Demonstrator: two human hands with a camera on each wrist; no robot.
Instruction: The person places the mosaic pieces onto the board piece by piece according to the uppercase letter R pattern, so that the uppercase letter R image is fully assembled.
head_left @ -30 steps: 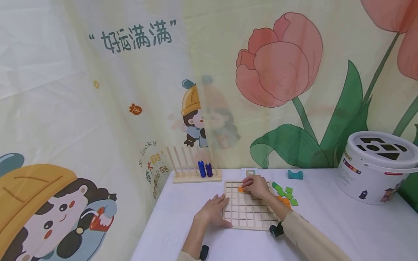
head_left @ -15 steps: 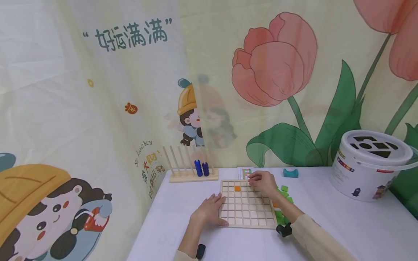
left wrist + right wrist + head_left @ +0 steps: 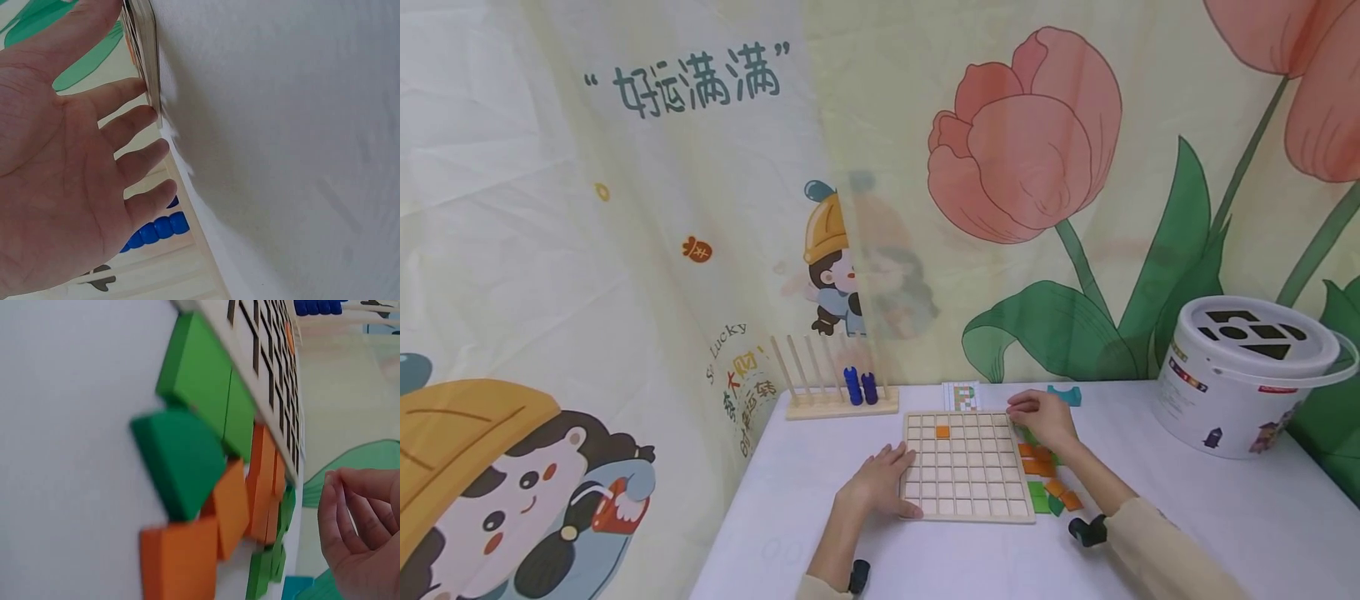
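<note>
A square wooden grid board point(image 3: 967, 475) lies on the white table, with one orange tile point(image 3: 942, 432) in a cell near its far left. My left hand point(image 3: 880, 483), fingers spread, rests against the board's left edge, thumb by the near corner. In the left wrist view those fingertips meet the board's side. My right hand point(image 3: 1047, 417) hovers by the far right corner, over the loose pieces. In the right wrist view its thumb and index fingertips point(image 3: 331, 477) come together with nothing visible between them. Green tiles point(image 3: 200, 375) and orange tiles point(image 3: 1037, 461) lie along the right edge.
A small printed pattern card point(image 3: 962, 396) lies behind the board. At the back left stands a wooden peg rack point(image 3: 842, 404) with blue beads point(image 3: 853, 387). A teal arched block point(image 3: 1070, 395) is beyond my right hand. A white lidded bucket point(image 3: 1232, 392) stands at right.
My right hand has lifted off the orange tile, leaving it in the board, and moved right to the loose pieces. My left hand stays at the board's edge. The head view has shifted slightly.
</note>
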